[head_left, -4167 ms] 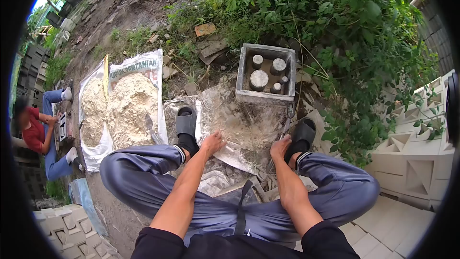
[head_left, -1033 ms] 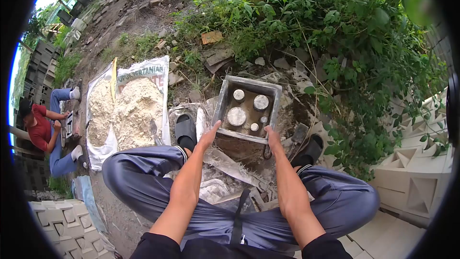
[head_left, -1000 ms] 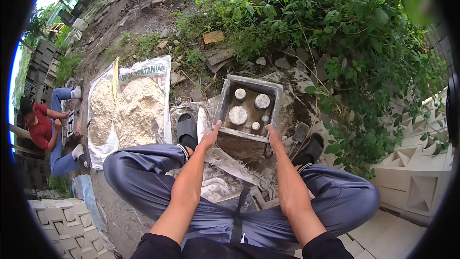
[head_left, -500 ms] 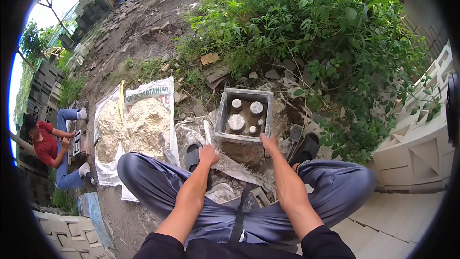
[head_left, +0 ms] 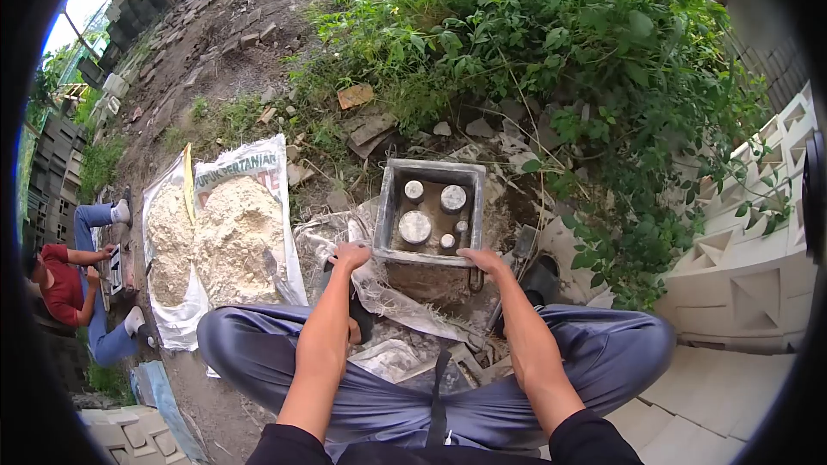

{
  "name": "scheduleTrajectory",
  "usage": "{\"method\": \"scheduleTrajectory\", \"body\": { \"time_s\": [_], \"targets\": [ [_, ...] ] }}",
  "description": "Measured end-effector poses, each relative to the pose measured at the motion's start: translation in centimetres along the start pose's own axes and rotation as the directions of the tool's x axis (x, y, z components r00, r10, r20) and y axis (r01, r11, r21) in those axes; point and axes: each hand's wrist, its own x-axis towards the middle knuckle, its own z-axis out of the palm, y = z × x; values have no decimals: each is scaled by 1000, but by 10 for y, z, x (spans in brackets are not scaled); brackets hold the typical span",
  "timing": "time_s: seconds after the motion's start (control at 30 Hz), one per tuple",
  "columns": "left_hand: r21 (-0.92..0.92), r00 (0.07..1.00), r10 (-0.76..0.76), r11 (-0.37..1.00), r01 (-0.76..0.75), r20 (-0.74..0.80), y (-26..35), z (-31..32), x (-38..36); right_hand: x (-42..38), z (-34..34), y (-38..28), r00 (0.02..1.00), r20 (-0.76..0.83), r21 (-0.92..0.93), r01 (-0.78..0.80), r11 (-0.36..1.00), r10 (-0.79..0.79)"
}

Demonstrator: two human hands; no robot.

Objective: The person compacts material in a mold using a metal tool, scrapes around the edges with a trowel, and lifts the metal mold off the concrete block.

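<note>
A square grey box mould (head_left: 433,164) sits on the ground between my feet, its walls standing around several round plugs of different sizes, such as the large disc (head_left: 415,227). At its front left corner is my left hand (head_left: 351,256), fingers curled against the edge. My right hand (head_left: 484,262) grips the front right corner, with fingertips over the rim. The undersides of both hands are hidden. A dark metal loop (head_left: 475,280) hangs just below my right hand.
Pale powder (head_left: 237,228) is heaped on a white sack (head_left: 289,250) to the left, with a trowel (head_left: 274,265) in it. Farther left a person in a red shirt (head_left: 65,280) handles a small frame. Patterned blocks (head_left: 758,293) stand at right; leafy plants (head_left: 551,43) grow behind.
My left hand has risen from near my left foot to the mould's front left corner. My right hand stays at the front right corner. The view has shifted slightly.
</note>
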Motion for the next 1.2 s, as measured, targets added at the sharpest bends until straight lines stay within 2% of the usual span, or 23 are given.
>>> {"method": "scheduleTrajectory", "body": {
  "time_s": [0.03, 0.07, 0.1, 0.13, 0.17, 0.2, 0.23, 0.27, 0.3, 0.33, 0.37, 0.43, 0.47, 0.5, 0.53, 0.63, 0.8, 0.87, 0.9, 1.0, 1.07, 1.13, 1.2],
  "targets": [
    [-204, 998, -50, 978, 44, -22, 11, -22, -2, -10, -10, -9, 982, 176, 162, 41, 986, -69],
    [-207, 998, -53, 977, 48, -19, 14, -22, 13, -3, -8, -7, 982, 178, 157, 38, 987, -67],
    [-351, 976, 100, 922, -163, -191, 15, -16, 33, 6, -3, -2, 980, 173, 177, 69, 982, -100],
    [-446, 902, 215, 811, -379, -374, 16, -10, 45, 8, -1, 0, 977, 168, 196, 96, 976, -130],
    [-451, 904, 216, 809, -377, -369, 19, 0, 54, 9, -2, 3, 978, 177, 253, 65, 965, -112],
    [-571, 969, 167, 784, -244, -184, 28, 12, 60, 12, -3, 5, 980, 172, 248, 60, 967, -105],
    [-660, 992, 126, 746, -83, 18, 42, 17, 52, 14, -5, 9, 976, 201, 562, -42, 826, -87],
    [-670, 991, 127, 739, -75, 29, 48, 19, 42, 17, -9, 13, 970, 228, 802, -140, 581, -81],
    [-692, 983, 172, 718, -76, 70, 60, -5, 9, 21, -16, 14, 978, 191, 742, -88, 665, -85],
    [-709, 970, 215, 701, -73, 113, 68, -18, -9, 21, -21, 9, 979, 191, 738, -94, 668, -73],
    [-712, 957, 184, 702, 34, 226, 62, -12, -1, 15, -23, -2, 985, 84, 656, 61, 752, -153],
    [-737, 920, 249, 673, 60, 302, 37, 10, 27, 24, -10, -4, 952, -124, 485, 305, 819, -281],
    [-767, 881, 315, 637, 78, 352, 28, 25, 40, 29, -2, -4, 954, -118, 490, 296, 820, -274],
    [-783, 915, 292, 621, 39, 278, 27, 31, 43, 34, 8, -4, 957, -142, 538, 289, 792, -253],
    [-779, 917, 283, 625, 46, 281, 23, 34, 44, 37, 15, -3, 959, -164, 585, 283, 760, -231],
    [-746, 973, 170, 666, 6, 159, 31, 33, 32, 39, 18, -1, 954, -212, 578, 296, 760, -211],
    [-699, 962, 201, 715, -16, 183, 40, 18, 18, 36, 11, -8, 957, -242, 564, 274, 779, -161],
    [-639, 965, 129, 768, 50, 230, 46, 12, 6, 36, 4, -7, 967, -223, 509, 223, 831, -123],
    [-719, 979, 166, 695, -30, 119, 40, 35, 15, 44, 2, -1, 956, -242, 484, 266, 833, -165],
    [-730, 985, 130, 684, -3, 117, 31, 64, 21, 49, -10, 0, 958, -211, 438, 269, 858, -193],
    [-767, 992, 74, 640, 34, 106, 41, 53, 3, 53, -9, 2, 956, -200, 420, 283, 862, -216],
    [-741, 992, 121, 665, -98, -23, 51, 39, -10, 48, -11, 0, 954, -197, 418, 292, 860, -228],
    [-729, 991, 130, 682, -61, 40, 55, 25, -15, 46, -10, -1, 943, -238, 421, 315, 851, -231]
  ]
}}
